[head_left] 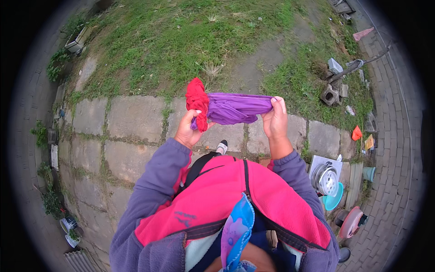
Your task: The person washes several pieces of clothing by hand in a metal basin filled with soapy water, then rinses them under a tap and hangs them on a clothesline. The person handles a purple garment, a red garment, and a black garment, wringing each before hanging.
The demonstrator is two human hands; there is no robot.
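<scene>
A purple cloth is stretched sideways between my two hands, in front of my chest. A bunched red cloth sits around its left end; whether the two are joined I cannot tell. My left hand is closed on the lower part of the red cloth, with a bit of purple showing by the fingers. At the other end, my right hand pinches the purple cloth's upper right corner between thumb and fingers. The purple cloth hangs in loose folds below its taut top edge.
Stone slabs run underfoot, with grass beyond. On the right are a metal pot, a teal basin, a pink basin and an orange bag. A branch and a hollow block lie at the far right.
</scene>
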